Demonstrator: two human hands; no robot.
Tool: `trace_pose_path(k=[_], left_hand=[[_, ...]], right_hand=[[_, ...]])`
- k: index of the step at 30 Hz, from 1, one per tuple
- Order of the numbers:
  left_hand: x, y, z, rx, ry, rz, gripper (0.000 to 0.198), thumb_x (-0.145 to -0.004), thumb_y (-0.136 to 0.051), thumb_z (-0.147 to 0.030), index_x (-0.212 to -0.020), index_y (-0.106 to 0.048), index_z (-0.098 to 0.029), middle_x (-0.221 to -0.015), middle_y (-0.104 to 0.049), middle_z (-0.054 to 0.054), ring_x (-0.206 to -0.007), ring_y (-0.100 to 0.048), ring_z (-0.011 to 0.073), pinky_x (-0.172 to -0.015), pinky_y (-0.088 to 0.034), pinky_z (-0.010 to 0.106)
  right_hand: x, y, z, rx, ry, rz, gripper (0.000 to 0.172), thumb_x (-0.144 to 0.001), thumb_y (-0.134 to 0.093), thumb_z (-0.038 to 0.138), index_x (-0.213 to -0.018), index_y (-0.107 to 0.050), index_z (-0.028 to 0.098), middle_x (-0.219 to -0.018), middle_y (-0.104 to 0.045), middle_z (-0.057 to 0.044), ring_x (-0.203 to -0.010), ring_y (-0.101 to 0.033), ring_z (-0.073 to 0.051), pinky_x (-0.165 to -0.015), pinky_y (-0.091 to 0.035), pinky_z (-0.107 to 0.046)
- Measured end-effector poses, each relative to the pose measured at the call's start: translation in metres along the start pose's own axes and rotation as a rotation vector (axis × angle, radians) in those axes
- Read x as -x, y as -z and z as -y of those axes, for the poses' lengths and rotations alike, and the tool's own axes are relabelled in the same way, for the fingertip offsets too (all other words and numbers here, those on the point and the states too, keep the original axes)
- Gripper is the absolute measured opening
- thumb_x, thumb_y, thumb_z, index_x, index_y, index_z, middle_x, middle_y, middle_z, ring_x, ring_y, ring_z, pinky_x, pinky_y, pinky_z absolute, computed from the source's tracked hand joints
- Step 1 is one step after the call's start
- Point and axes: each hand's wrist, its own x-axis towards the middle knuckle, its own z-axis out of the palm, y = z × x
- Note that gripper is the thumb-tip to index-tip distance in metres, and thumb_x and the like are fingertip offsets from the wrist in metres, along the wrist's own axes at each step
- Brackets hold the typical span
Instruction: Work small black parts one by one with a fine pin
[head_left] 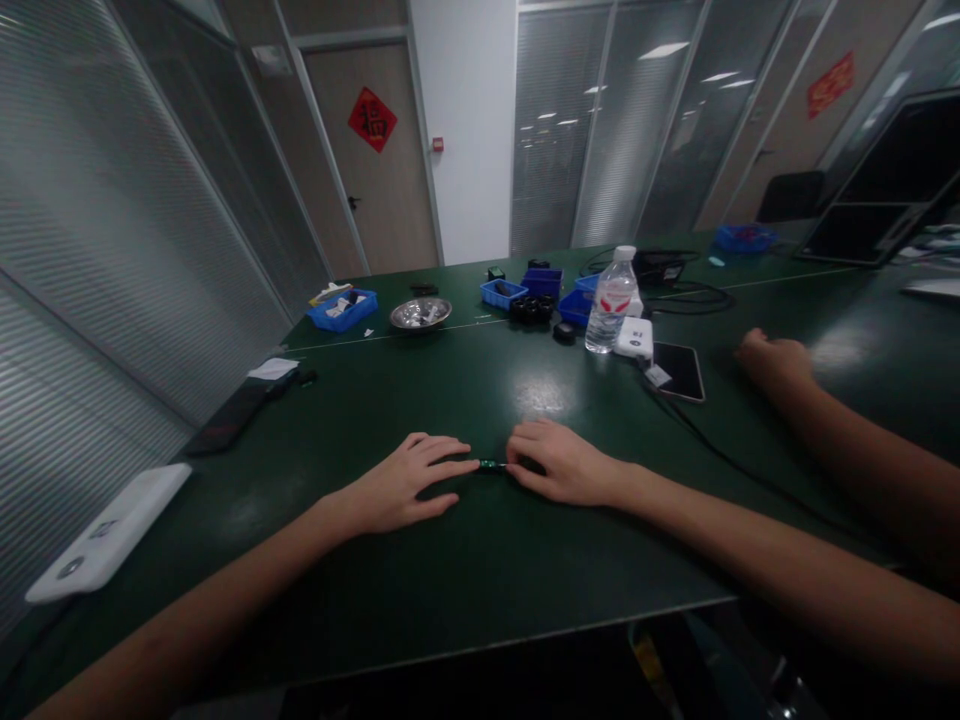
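A small, thin dark strip with bright green spots [491,465] lies on the green table [375,590] between my two hands; its exact kind is too small to make out. My right hand [562,462] rests on the table, thumb and finger pinching the strip's right end. My left hand [416,478] is palm down with its fingers apart, one fingertip at the strip's left end. Nothing shows in its grasp.
Behind stand a metal bowl [420,315], a blue basket [343,310], and a water bottle [611,303]. A phone [679,371] and a black cable [720,458] lie right. Another person's hand [776,360] rests beyond. A white power bank-like box [112,532] lies left.
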Motion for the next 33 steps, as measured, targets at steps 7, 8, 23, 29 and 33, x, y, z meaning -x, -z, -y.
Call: trace_pose_path(k=[7,8,23,29,33], left_hand=[[0.001,-0.001,0.001,0.0,-0.013,-0.008,0.056,-0.103,-0.052,-0.038,-0.157,-0.038,-0.036,-0.16,-0.042,0.006,-0.147,-0.038,0.029,-0.119,-0.03,0.052],[0.001,-0.002,0.001,-0.002,-0.013,-0.011,0.056,-0.103,-0.052,-0.038,-0.157,-0.038,-0.036,-0.16,-0.042,0.006,-0.147,-0.038,0.029,-0.119,-0.03,0.052],[0.0,-0.002,0.0,-0.001,0.004,0.0,0.055,-0.103,-0.052,-0.038,-0.156,-0.04,-0.036,-0.16,-0.043,0.005,-0.146,-0.039,0.0289,-0.119,-0.029,0.051],[0.0,-0.003,-0.001,-0.009,0.0,-0.004,0.054,-0.103,-0.051,-0.039,-0.156,-0.04,-0.036,-0.159,-0.044,0.006,-0.146,-0.039,0.0295,-0.119,-0.029,0.052],[-0.001,-0.003,-0.001,-0.011,0.002,-0.007,0.055,-0.103,-0.051,-0.04,-0.156,-0.04,-0.036,-0.16,-0.043,0.006,-0.146,-0.039,0.0294,-0.119,-0.03,0.052]], right_hand=[[-0.002,-0.003,0.002,0.093,0.012,0.06,0.025,-0.108,-0.042,0.032,-0.102,-0.061,0.017,-0.093,-0.063,-0.005,-0.084,-0.057,-0.018,-0.083,-0.04,-0.033],[-0.002,-0.004,0.002,0.094,0.015,0.059,0.025,-0.108,-0.041,0.032,-0.102,-0.061,0.018,-0.092,-0.063,-0.005,-0.084,-0.057,-0.018,-0.083,-0.04,-0.033],[-0.001,-0.002,0.009,0.205,0.028,0.066,0.023,-0.106,-0.043,0.03,-0.1,-0.06,0.017,-0.09,-0.061,-0.005,-0.076,-0.054,-0.016,-0.069,-0.037,-0.03],[-0.002,0.001,0.017,0.226,-0.054,0.077,0.023,-0.105,-0.043,0.033,-0.102,-0.059,0.017,-0.09,-0.062,-0.005,-0.071,-0.053,-0.014,-0.06,-0.03,-0.029],[-0.002,0.002,0.021,0.277,-0.084,0.079,0.023,-0.104,-0.045,0.035,-0.099,-0.061,0.019,-0.088,-0.063,-0.005,-0.069,-0.051,-0.014,-0.058,-0.025,-0.03]])
